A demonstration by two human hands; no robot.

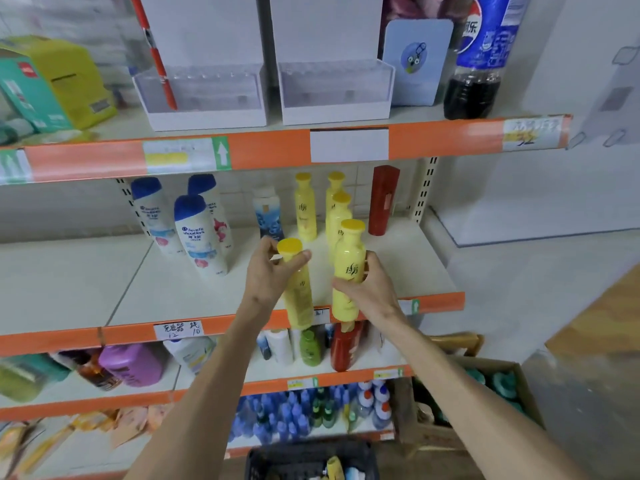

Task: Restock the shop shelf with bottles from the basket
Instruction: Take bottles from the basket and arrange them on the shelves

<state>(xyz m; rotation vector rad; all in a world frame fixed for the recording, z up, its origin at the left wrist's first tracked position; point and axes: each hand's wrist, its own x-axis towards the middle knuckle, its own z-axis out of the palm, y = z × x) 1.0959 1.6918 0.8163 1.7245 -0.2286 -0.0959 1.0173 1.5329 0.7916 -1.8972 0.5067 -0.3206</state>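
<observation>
In the head view, the left grip (pixel 268 271) is clamped on a yellow bottle (pixel 298 299). Thumb and fingers pinch its neck just under the flat yellow cap. The right grip (pixel 372 289) is curled round the waist of a second yellow bottle (pixel 347 268), with the fingers behind it and the thumb across the front, below the label. Both bottles are upright, side by side but apart, at the front lip of the middle shelf (pixel 207 289). Their bases overlap the orange edge strip, and it is not clear whether either base touches the board.

Further back on the same shelf stands a row of matching yellow bottles (pixel 305 209), and the gap in front of it looks like the place for these two. A red bottle (pixel 382 200) stands to their right, and white shampoo bottles with blue caps (pixel 199 233) stand to their left. The basket (pixel 273 460) sits low at the person's feet, and at least one more yellow bottle shows inside it.

The bottles appear to be stiff, smooth plastic, probably full and moderately heavy. They are tall and narrow, so they could tip easily. A hold at the waist, as on the right, seems steadier than the neck pinch. Setting each base flat before letting go should stop it knocking over the row behind.
</observation>
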